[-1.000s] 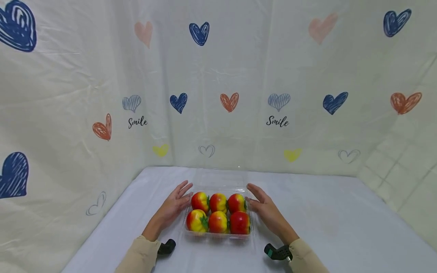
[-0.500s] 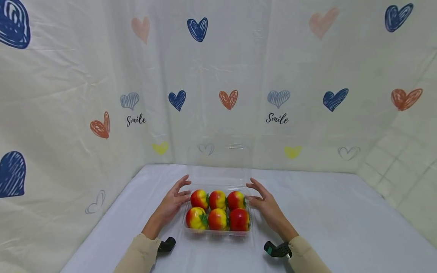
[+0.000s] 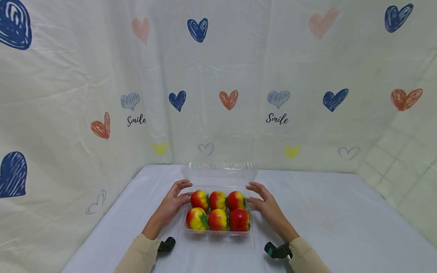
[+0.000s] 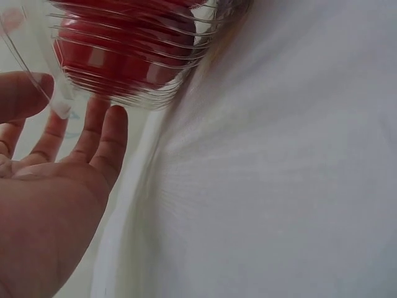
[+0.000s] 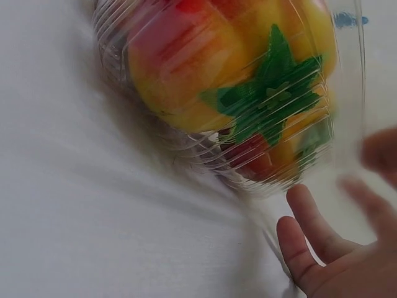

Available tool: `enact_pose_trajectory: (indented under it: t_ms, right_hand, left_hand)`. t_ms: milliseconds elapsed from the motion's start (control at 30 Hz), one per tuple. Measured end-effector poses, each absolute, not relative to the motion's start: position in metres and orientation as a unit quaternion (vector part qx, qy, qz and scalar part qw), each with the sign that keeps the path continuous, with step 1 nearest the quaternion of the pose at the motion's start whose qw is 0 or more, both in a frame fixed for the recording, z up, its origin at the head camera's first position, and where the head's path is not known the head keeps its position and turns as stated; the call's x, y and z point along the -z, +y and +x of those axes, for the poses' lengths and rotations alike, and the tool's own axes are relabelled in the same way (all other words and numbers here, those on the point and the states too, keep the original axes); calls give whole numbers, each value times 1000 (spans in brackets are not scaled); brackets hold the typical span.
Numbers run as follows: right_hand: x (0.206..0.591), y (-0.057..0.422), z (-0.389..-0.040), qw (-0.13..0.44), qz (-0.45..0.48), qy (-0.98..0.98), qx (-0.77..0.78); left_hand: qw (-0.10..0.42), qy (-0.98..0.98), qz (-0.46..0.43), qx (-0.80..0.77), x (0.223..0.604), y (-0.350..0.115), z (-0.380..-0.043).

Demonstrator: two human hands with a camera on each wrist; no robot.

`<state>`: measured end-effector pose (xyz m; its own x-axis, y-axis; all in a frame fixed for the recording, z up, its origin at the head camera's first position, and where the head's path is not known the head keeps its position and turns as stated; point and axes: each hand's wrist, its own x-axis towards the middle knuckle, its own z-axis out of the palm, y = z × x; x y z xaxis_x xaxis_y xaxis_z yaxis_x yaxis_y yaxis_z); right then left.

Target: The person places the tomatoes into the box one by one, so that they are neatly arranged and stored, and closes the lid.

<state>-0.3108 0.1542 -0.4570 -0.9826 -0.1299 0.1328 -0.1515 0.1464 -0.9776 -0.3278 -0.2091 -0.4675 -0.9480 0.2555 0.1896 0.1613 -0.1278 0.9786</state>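
Observation:
A clear plastic clamshell box [image 3: 216, 232] stands on the white table, holding several red and yellow fruits [image 3: 217, 219] with green star-shaped leaves. Its ribbed clear lid [image 3: 220, 166] is raised at the far side. At the box's left side is my left hand [image 3: 170, 204], its thumb near the rim and its fingers loosely bent; the left wrist view has the fingertips [image 4: 115, 118] close below the ribbed wall. My right hand [image 3: 269, 208] mirrors it on the right side, with fingertips [image 5: 298, 195] close to the wall. Contact with the wall is hard to tell.
White cloth covers the table [image 3: 324, 216]. A white curtain [image 3: 239, 68] printed with hearts hangs behind and on the left. A dark wrist-camera mount [image 3: 166, 245] sits below the left hand, another mount [image 3: 278, 250] below the right.
The lid swung up against the curtain, then came lower and now shows its ribbed edge above the table's far side. Both hands shifted only slightly.

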Motion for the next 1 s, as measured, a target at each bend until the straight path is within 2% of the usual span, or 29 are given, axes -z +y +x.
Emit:
enact_pose_trajectory:
  t_ms: [400,1000]
  right_hand:
    - [457,156,-308,0,64,-730,-681]
    - [452,158,-305,-3,54,-757,-651]
  left_hand:
    - [37,657,97,-747,464,-207,-326]
    - [45,668,92,-738,468,-210,-323]
